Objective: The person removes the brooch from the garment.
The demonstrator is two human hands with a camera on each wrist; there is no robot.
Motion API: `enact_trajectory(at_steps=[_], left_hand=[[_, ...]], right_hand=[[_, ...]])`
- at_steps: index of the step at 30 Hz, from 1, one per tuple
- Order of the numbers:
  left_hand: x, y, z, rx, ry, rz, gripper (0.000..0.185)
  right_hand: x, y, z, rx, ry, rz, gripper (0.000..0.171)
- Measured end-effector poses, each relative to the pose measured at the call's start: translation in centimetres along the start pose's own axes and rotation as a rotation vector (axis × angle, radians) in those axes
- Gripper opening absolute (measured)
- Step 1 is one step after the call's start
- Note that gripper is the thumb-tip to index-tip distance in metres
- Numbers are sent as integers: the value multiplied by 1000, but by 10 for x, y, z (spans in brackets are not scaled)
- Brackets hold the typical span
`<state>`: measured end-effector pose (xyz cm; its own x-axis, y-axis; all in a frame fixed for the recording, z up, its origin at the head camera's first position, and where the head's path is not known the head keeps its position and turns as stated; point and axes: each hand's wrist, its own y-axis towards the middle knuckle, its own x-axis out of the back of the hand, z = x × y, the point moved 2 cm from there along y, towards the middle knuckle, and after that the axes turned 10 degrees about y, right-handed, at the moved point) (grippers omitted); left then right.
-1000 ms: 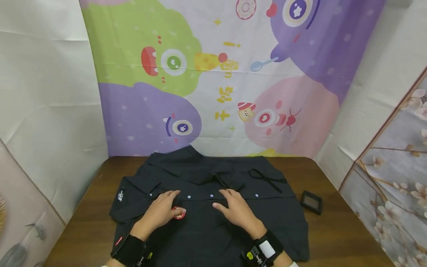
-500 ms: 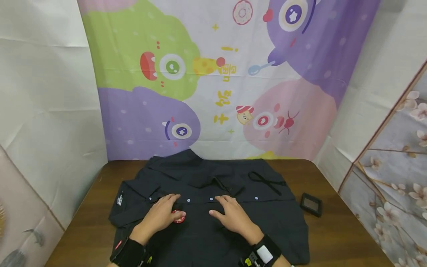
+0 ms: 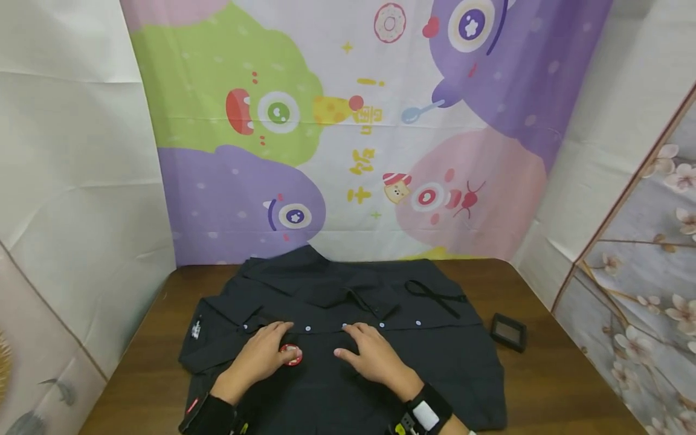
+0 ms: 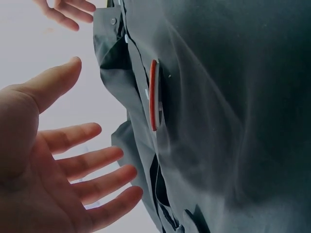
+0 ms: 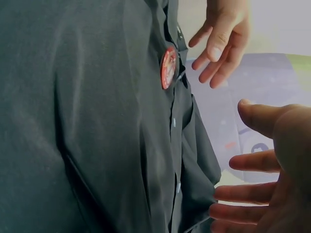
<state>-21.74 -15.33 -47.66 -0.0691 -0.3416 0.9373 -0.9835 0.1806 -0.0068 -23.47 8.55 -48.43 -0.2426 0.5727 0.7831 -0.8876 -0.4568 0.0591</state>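
Observation:
A dark button-up shirt [image 3: 348, 386] lies spread on the brown table, its collar and a row of pale buttons in the middle. On the shirt sits a round red badge [image 3: 295, 362], partly behind my left thumb in the head view. The left wrist view has this badge [image 4: 154, 94] edge-on. My left hand [image 3: 263, 351] hovers over the shirt by the badge with its fingers spread, holding nothing. To its right my right hand [image 3: 375, 357] is held above the button row, fingers extended and nothing in them. Both wrist views have a gap between hands and cloth.
A thin black cord [image 3: 432, 296] lies looped on the shirt's upper right. To the right of the shirt, a small black frame-like case [image 3: 508, 332] rests on the table [image 3: 144, 356]. A printed cartoon cloth [image 3: 359, 235] hangs behind the table's far edge.
My right hand has shifted slightly left, closer to my left hand. The head view has tilted a little, so the scene sits lower. Shirt and badge have stayed in place.

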Motion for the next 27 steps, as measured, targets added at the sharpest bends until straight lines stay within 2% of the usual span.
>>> enact_trajectory(at_steps=[13, 20, 27], left_hand=[[0, 0, 0, -8, -13, -21, 53], [-3, 2, 1, -2, 8, 7, 52], [-5, 1, 3, 2, 28, -22, 51]], right_hand=[[-7, 5, 3, 21, -24, 4, 55], [-10, 6, 2, 16, -24, 1, 55], [-14, 7, 3, 13, -17, 8, 55]])
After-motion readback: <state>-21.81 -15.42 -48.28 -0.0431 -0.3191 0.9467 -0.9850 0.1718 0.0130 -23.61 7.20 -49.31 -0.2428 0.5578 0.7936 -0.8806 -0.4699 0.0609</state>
